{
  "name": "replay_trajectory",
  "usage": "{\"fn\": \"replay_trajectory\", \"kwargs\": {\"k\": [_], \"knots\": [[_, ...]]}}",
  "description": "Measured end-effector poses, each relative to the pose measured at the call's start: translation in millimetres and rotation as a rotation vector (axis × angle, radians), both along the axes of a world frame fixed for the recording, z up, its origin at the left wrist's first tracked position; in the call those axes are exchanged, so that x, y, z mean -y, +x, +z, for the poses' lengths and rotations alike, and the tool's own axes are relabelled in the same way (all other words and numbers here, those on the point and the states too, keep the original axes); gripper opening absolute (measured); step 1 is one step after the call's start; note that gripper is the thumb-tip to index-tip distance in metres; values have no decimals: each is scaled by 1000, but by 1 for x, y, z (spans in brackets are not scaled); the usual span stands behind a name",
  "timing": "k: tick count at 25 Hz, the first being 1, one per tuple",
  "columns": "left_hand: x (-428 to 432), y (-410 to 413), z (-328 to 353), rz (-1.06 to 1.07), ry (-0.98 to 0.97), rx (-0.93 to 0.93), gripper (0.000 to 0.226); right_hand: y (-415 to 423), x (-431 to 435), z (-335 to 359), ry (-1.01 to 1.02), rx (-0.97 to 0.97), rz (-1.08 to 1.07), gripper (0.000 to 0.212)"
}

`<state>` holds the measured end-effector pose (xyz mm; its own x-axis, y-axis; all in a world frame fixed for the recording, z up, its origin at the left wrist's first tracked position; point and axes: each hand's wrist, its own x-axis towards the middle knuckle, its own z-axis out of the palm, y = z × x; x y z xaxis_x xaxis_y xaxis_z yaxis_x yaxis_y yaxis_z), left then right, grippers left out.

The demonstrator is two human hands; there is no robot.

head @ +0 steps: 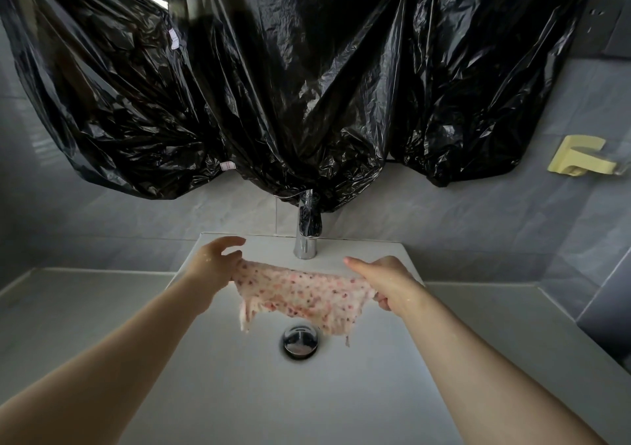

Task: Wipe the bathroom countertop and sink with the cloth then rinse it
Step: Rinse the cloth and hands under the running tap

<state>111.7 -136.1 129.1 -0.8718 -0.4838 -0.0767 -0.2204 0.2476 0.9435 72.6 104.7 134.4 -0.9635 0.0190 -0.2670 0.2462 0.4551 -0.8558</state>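
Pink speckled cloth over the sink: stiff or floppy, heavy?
Likely floppy: the cloth sags between the left hand and right hand, lower edge hanging in strands. Probably wet, so somewhat heavy and drippy: droplets show on both hands.

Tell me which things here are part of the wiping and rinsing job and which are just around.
Job: speckled cloth, gripped by left hand and right hand over the sink; faucet; countertop.
Just there: black plastic sheeting above; yellow wall holder.
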Motion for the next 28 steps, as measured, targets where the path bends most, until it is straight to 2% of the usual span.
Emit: {"fn": "replay_trajectory", "kwargs": {"k": [3,5,6,7,9,10,11,12,13,16,19,22,24,26,28], "knots": [[-3,-1,-5,-79,69,-24,29,-1,7,-4,-168,-64,69,10],[-1,0,-4,-151,70,-44,30,2,7,-3,-140,-26,248,14],[2,1,-4,-157,-32,-49,30,2,6,-3,-51,-22,317,21],[6,1,-4,-146,-220,-44,27,2,5,-4,45,-46,335,25],[11,4,-4,-101,-690,-16,11,-1,4,-5,85,-145,256,22],[13,4,-5,-96,-815,-16,4,-2,4,-6,48,-183,216,21],[13,3,-7,-91,-835,-26,5,-2,4,-6,-1,-204,186,18],[14,-1,-11,-108,-781,-34,8,-4,5,-7,-56,-202,152,18],[12,-3,-12,-128,-648,-41,11,-4,4,-7,-103,-192,120,17],[-3,-8,-16,-120,-83,29,13,-5,7,-12,-123,-227,44,16],[-38,-6,-23,-56,107,117,14,1,20,-18,4,-314,-44,24],[-76,-3,-20,-231,499,140,29,10,38,-25,-137,-251,189,35],[-83,-8,-21,-256,654,105,36,10,40,-24,-268,-194,275,30],[-83,-15,-25,-208,774,44,30,3,30,-25,-390,-187,143,26],[-81,-21,-29,-222,906,31,27,-3,16,-31,-258,-106,61,26]]}}
